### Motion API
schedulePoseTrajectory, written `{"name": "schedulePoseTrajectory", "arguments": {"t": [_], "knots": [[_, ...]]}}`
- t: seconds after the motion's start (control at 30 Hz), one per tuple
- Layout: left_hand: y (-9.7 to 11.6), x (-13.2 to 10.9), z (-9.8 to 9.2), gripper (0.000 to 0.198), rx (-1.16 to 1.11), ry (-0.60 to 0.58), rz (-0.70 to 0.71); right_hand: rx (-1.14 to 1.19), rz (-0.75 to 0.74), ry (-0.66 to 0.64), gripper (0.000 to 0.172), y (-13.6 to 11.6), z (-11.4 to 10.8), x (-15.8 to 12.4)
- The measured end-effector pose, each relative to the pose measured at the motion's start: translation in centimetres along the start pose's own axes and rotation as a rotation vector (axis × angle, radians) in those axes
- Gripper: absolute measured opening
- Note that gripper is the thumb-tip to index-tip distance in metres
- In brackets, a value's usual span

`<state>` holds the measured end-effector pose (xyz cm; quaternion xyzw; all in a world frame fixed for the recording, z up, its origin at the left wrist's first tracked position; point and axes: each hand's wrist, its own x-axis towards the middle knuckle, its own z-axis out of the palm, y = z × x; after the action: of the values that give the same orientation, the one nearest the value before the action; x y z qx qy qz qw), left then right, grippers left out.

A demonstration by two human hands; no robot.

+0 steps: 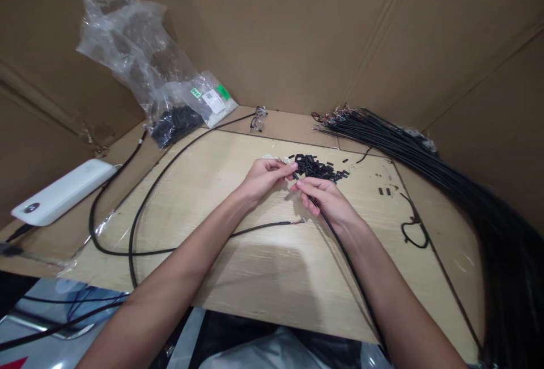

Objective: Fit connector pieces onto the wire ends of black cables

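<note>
A black cable [339,238] runs up from the front edge of the board to my two hands. My right hand [325,196] pinches it a little below its end. Close beside, my left hand [268,176] is closed on the cable's end, where thin wires poke out past the fingertips. Just behind the hands lies a pile of short black tube pieces [317,168]. Under my left forearm passes another black cable [259,227], ending in coloured wires and a small white connector [303,220].
A thick bundle of black cables [408,145] curves down the right side. Plastic bags [170,97] with black and white parts stand back left, near a white device [63,190]. Glasses [257,119] lie at the back. A cable tie loop [415,233] lies right. Cardboard walls [272,34] enclose the board.
</note>
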<state>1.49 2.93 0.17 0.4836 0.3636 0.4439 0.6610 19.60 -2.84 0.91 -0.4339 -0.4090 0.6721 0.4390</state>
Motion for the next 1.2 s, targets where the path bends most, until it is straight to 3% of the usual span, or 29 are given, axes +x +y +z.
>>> {"name": "schedulePoseTrajectory", "arguments": {"t": [0.4,0.67,0.77,0.87,0.93,1.0,1.13,1.2], "knots": [[-0.5,-0.1,0.6,0.050,-0.114,0.002,0.004,0.057,-0.048,0.075,0.058,0.4,0.5,0.4],[-0.1,0.1,0.3,0.035,-0.187,0.108,0.026,0.049,-0.043,0.066,0.039,0.5,0.0,0.3],[0.5,0.5,-0.3,0.025,-0.305,0.236,0.043,-0.020,0.042,-0.086,0.037,-0.4,-0.7,-0.5],[1.1,0.9,-0.8,0.021,-0.420,0.327,0.059,-0.213,0.216,-0.452,0.036,-1.5,-1.7,-1.3],[1.1,1.0,-0.9,0.022,-0.454,0.332,0.055,-0.311,0.261,-0.595,0.036,-1.7,-2.0,-1.5],[1.0,0.9,-0.8,0.024,-0.448,0.310,0.048,-0.293,0.217,-0.548,0.041,-1.4,-1.8,-1.3],[0.5,0.6,-0.3,0.031,-0.308,0.262,0.061,-0.026,0.033,-0.175,0.048,0.0,-0.2,-0.5],[0.3,0.4,-0.1,0.037,-0.201,0.219,0.062,0.035,-0.019,-0.059,0.051,0.4,0.6,-0.1]]}}
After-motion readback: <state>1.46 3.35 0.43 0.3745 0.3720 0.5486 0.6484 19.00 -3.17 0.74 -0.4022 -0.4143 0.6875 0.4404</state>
